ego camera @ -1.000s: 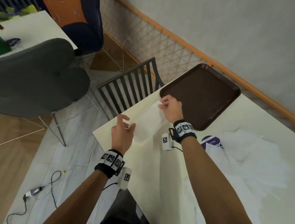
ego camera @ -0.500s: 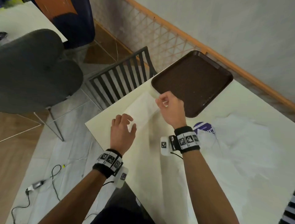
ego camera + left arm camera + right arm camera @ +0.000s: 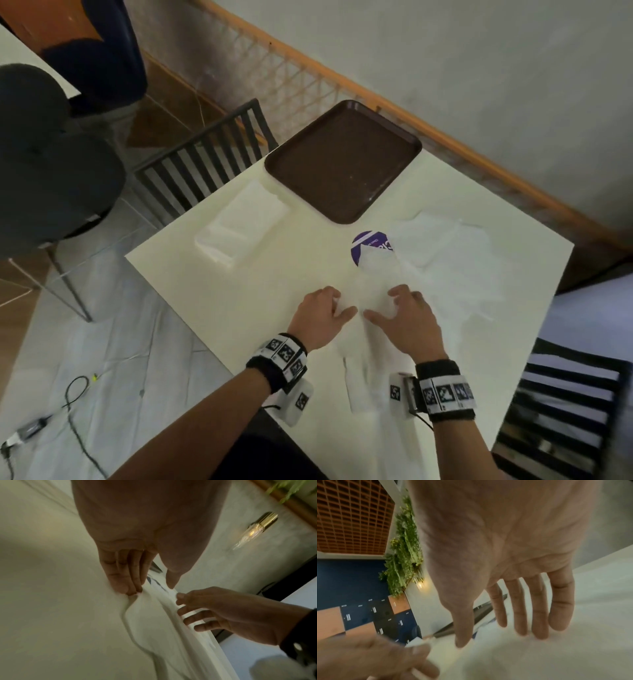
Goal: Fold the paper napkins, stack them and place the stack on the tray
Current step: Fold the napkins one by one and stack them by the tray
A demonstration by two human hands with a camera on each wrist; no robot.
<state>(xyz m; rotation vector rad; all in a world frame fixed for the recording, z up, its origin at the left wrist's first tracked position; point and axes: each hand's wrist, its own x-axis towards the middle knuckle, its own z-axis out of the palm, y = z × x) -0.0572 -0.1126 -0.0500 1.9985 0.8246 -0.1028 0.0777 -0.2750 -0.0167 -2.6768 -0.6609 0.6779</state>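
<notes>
A folded white napkin stack lies on the cream table, left of the empty brown tray. Several unfolded napkins are spread at the right, beside a purple-labelled pack. Near the table's front, both hands are on one loose napkin. My left hand pinches its left edge between fingertips and thumb. My right hand rests on the napkin with straight, spread fingers.
A dark slatted chair stands at the table's far-left side, and another one at the near right. A grey round chair is on the left. A wall with an orange rail runs behind the tray.
Both hands let go of the folded napkin beside the tray and came back toward me, onto a loose napkin at the front right. The folded napkin stays put.
</notes>
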